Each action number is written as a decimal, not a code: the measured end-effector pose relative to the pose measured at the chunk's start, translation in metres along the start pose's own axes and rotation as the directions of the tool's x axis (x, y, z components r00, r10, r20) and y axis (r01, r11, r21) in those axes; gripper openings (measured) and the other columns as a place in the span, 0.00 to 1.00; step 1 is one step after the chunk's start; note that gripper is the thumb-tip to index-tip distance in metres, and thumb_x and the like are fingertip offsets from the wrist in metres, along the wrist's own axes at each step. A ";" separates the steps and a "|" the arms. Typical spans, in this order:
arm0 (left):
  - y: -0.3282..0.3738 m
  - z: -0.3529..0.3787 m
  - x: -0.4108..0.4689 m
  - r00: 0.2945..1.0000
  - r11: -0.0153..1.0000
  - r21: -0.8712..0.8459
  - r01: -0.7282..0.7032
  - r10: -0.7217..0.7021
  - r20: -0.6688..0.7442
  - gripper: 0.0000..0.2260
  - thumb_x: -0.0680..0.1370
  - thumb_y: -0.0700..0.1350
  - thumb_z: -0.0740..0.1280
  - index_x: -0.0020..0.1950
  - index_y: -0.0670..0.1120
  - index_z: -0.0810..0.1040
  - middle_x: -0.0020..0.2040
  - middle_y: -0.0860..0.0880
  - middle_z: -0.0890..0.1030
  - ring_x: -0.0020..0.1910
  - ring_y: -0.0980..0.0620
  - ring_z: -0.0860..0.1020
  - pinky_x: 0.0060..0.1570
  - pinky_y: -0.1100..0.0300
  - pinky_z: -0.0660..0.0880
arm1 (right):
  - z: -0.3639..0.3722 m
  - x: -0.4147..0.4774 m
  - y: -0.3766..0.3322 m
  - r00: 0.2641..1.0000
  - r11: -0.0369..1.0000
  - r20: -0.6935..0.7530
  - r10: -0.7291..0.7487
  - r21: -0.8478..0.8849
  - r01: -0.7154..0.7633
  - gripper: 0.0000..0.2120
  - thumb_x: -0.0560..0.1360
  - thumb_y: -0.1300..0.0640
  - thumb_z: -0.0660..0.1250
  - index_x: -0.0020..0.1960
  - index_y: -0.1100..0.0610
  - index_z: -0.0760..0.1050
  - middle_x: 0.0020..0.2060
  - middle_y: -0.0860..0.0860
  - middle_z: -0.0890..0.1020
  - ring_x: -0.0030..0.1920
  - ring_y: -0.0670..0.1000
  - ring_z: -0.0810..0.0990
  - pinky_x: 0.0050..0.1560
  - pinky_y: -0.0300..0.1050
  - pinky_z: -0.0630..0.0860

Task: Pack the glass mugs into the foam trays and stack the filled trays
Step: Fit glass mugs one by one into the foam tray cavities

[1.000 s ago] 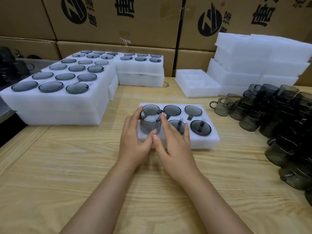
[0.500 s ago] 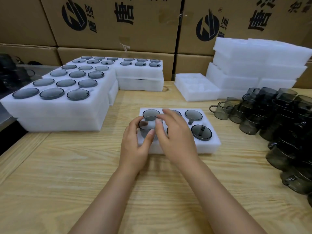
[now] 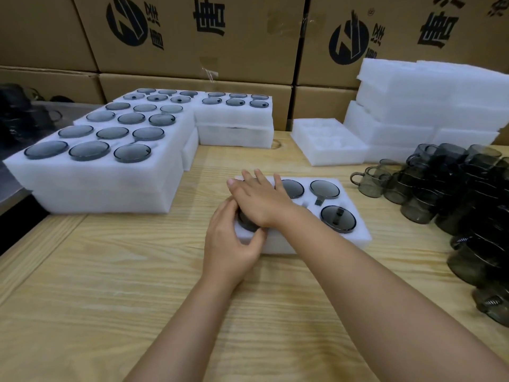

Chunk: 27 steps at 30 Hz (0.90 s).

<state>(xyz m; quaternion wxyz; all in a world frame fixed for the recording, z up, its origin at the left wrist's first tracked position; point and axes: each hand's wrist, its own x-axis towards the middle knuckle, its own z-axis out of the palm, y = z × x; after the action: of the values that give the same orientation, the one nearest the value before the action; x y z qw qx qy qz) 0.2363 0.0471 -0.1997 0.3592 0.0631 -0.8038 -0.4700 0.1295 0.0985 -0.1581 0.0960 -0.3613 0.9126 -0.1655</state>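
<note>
Cardboard boxes [image 3: 192, 37] printed with black logos wall off the back of a pale wooden table [image 3: 110, 299], whose left edge runs diagonally toward the near corner. On the left, a stack of filled trays [image 3: 104, 183] shows dark mug bases in every pocket, and a smaller filled stack [image 3: 234, 117] sits behind it. A pile of empty foam trays [image 3: 427, 100] rises at the back right, with loose glass mugs [image 3: 454, 194] crowded along the right edge. The working tray [image 3: 360, 232] lies in the middle, with three seated mugs showing. In its near-left pocket sits the mug [image 3: 246, 221]. The left hand [image 3: 231, 244] curls round it, while the right hand [image 3: 261, 199] lies flat on top, fingers straight and slightly spread. Bare wood stretches in front of the tray.
</note>
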 end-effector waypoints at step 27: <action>-0.005 0.002 0.000 0.993 0.994 -0.051 0.099 -0.102 -0.063 0.24 0.71 0.43 0.62 0.67 0.57 0.67 0.75 0.50 0.59 0.70 0.67 0.59 0.69 0.65 0.60 | 0.024 -0.112 0.044 0.919 0.873 -0.381 0.100 -0.410 -0.265 0.32 0.72 0.33 0.47 0.68 0.46 0.72 0.67 0.57 0.73 0.66 0.63 0.71 0.62 0.74 0.61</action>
<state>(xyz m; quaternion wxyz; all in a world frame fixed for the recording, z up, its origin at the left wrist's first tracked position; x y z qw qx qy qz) 0.2342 0.0464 -0.2043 0.3625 0.1103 -0.7759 -0.5043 0.1899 0.2004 -0.1901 -0.1386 -0.2493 0.9584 0.0010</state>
